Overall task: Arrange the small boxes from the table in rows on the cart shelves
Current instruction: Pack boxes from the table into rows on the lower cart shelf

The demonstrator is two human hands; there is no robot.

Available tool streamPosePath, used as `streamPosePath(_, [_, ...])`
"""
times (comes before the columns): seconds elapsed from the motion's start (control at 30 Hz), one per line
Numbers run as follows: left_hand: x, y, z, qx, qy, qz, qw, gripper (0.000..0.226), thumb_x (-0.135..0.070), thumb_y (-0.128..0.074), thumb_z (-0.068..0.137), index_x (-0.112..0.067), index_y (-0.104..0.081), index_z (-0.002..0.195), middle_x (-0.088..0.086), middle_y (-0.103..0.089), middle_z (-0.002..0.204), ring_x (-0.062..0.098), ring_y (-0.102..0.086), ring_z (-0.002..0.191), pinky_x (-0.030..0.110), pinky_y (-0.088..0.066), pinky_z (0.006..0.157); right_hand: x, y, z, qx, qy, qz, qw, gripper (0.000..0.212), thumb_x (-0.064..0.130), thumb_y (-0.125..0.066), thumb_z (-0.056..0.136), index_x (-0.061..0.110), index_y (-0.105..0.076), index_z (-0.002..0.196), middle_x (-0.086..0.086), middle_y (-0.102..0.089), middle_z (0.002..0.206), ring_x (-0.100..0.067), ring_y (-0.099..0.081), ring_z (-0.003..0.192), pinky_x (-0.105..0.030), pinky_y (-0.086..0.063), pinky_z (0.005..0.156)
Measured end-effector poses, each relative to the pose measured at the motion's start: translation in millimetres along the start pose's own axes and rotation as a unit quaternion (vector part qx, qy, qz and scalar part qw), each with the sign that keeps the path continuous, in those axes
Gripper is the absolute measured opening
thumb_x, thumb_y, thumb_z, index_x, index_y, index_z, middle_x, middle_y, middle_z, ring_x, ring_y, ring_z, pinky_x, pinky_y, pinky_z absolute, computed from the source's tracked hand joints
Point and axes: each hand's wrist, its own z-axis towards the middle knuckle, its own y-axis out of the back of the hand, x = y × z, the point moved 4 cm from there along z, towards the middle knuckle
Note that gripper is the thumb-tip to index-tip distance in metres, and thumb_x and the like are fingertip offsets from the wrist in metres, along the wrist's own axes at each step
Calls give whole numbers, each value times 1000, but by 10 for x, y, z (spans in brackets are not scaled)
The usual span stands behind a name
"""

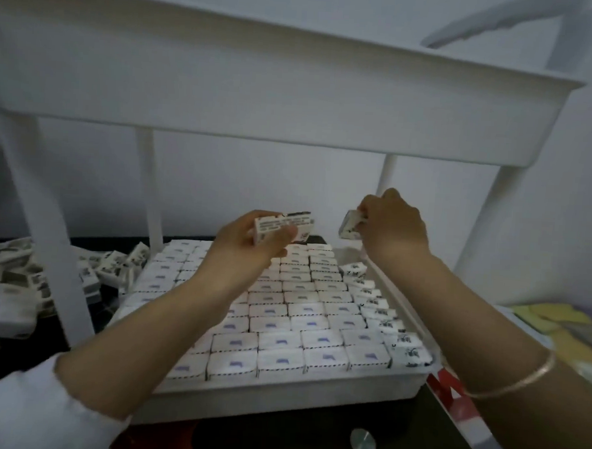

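Note:
A white cart shelf point(313, 386) lies below me, packed with several rows of small white boxes point(300, 313). My left hand point(249, 246) grips a few stacked small boxes point(284, 225) above the shelf's middle. My right hand point(390, 226) pinches one small box point(349, 223) above the shelf's far right corner. A column of boxes point(379, 304) turned on edge runs along the shelf's right wall. A loose heap of boxes point(27, 279) lies on the dark table to the left.
The cart's upper shelf point(260, 85) overhangs close above, held by white posts point(44, 225) at the left and back. Yellow items point(563, 327) lie at the right. A red and white object point(450, 393) sits by the shelf's near right corner.

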Motion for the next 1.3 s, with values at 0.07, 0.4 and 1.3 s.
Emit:
streamPosePath(0.07, [36, -2, 111, -13, 18, 5, 1000, 17, -49, -68, 82, -35, -69, 91, -20, -71, 85, 6, -67, 90, 27, -50, 74, 23, -100, 144, 3, -7, -61, 998, 28, 3, -55, 90, 8, -61, 117, -13, -51, 120, -32, -60, 100, -32, -42, 70])
streamPosePath(0.4, [124, -35, 478, -23, -4, 64, 998, 14, -42, -66, 86, -32, -69, 77, -16, -66, 74, -9, -58, 58, 4, -41, 45, -121, -681, 339, 261, -1, -115, 958, 22, 11, -52, 93, 6, -64, 111, -10, -65, 101, -24, -65, 79, -33, -56, 74])
streamPosePath(1.3, [475, -1009, 1143, 59, -125, 215, 967, 28, -15, -68, 86, -25, -54, 108, 1, -71, 105, 16, -68, 94, 36, -57, 79, -158, -894, -84, 257, -1, 136, 957, 35, 29, -25, 106, 14, -51, 124, -10, -51, 132, -26, -51, 114, -30, -37, 88])
